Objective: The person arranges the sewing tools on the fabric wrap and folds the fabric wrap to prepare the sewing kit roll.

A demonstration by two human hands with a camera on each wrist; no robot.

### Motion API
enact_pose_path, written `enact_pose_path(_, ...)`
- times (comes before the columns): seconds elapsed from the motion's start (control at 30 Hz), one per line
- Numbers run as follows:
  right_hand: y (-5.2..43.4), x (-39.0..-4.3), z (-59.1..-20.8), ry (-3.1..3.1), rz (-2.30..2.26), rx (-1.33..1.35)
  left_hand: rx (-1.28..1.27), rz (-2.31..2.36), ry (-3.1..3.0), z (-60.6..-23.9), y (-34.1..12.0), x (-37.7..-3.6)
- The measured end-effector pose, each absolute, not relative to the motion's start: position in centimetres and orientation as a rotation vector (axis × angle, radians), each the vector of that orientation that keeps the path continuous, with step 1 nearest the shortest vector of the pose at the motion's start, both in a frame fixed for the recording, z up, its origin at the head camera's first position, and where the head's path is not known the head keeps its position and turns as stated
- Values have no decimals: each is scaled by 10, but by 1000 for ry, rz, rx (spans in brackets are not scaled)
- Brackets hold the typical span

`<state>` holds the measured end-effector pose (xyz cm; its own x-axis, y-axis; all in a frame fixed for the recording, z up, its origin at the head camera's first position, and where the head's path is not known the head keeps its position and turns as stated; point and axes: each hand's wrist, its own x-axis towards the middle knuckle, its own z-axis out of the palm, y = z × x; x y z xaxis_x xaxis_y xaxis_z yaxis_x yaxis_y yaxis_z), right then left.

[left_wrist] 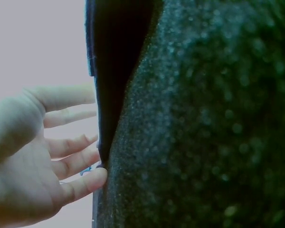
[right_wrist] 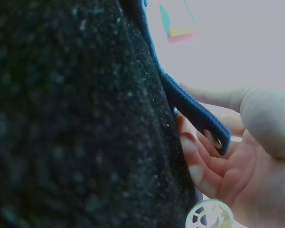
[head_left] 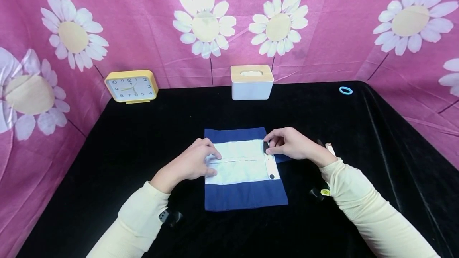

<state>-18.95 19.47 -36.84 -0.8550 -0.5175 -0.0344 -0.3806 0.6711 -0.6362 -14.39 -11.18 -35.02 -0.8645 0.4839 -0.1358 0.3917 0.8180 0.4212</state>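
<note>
A blue cloth organizer (head_left: 244,196) lies spread flat, with a white panel (head_left: 236,170) across its middle. My left hand (head_left: 193,160) rests at the panel's left edge, thumb and fingers spread loosely on the fabric. At the panel's right edge, my right hand (head_left: 288,143) pinches the dark upper end of a slim white piece with a dark end (head_left: 271,166); a dark round spot marks its lower part. I cannot tell what this piece is. A blue strap (right_wrist: 194,107) with a metal snap sticks out beside the right palm in the right wrist view.
On the black cloth-covered table (head_left: 150,130) stand a yellow clock (head_left: 131,86) at the back left and a white tissue box (head_left: 252,86) with a wooden lid at back centre. A light-blue ring (head_left: 346,90) lies at the back right. Behind hangs a pink flowered cloth (head_left: 140,23).
</note>
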Motion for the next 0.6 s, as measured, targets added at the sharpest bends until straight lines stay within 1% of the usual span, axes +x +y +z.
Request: enact_pose_path(0.6,195,-190,-367,2608,-969,-732,674,572,2755,-351,-112,-145)
